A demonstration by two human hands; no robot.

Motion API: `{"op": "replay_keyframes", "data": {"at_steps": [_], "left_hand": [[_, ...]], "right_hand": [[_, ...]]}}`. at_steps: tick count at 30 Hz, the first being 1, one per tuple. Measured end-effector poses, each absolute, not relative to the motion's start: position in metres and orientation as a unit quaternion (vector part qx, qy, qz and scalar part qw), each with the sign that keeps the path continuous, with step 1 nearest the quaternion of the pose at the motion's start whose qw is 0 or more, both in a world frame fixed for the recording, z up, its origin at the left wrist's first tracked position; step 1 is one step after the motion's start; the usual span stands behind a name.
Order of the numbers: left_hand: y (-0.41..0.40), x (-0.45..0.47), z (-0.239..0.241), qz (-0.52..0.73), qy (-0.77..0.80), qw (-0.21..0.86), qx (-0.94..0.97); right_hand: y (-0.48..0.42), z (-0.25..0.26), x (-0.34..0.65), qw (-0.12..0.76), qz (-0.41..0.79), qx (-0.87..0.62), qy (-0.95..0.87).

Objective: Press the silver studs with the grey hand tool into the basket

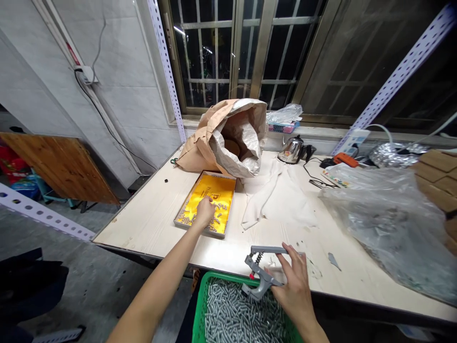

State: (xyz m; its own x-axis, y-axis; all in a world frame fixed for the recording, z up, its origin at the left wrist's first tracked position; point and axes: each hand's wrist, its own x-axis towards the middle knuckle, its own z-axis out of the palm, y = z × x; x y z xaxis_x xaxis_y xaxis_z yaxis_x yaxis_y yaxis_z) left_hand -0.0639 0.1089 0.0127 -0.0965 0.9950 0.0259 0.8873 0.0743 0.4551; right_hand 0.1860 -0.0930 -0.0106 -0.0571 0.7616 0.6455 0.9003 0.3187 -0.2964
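My left hand (206, 211) reaches into a shallow tray (225, 227) lined with yellow printed material (201, 193). Its fingers are closed among small metal pieces (185, 218) scattered on the yellow; whatever they pinch is hidden. My right hand (293, 278) is wrapped around a grey hand tool (263, 282) with two long arms, a dark coil spring and a red tip. That tool hangs over the rear edge of a green plastic basket (200, 305), filled with many silvery metal pins (239, 314), in front of the table.
A large open paper sack (200, 147) lies behind the tray. White cloth (282, 195) spreads over the table's (143, 228) middle. A steel kettle (291, 150) stands at the back, and a clear plastic bag (389, 224) covers the right side. Perforated metal posts (167, 62) rise by the window.
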Motion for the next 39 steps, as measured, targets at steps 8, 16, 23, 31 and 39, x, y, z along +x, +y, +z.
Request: {"op": "replay_keyframes", "data": {"at_steps": [8,16,23,31,39], "left_hand": [[0.090,-0.091,0.020,0.224,0.712,0.136,0.651],[0.080,-0.072,0.019,0.091,0.574,0.129,0.804],[0.082,-0.071,0.023,0.069,0.610,0.126,0.779],[0.085,-0.045,0.014,0.059,0.610,0.200,0.764],[0.096,-0.033,0.007,0.079,0.626,0.275,0.725]], "right_hand": [[-0.058,0.001,0.188,0.344,-0.135,-0.570,-0.734],[-0.057,0.010,0.179,0.349,-0.133,-0.562,-0.738],[-0.066,0.007,0.186,0.352,-0.127,-0.577,-0.726],[-0.066,0.007,0.184,0.353,-0.127,-0.578,-0.725],[-0.068,0.002,0.184,0.350,-0.117,-0.582,-0.724]]}}
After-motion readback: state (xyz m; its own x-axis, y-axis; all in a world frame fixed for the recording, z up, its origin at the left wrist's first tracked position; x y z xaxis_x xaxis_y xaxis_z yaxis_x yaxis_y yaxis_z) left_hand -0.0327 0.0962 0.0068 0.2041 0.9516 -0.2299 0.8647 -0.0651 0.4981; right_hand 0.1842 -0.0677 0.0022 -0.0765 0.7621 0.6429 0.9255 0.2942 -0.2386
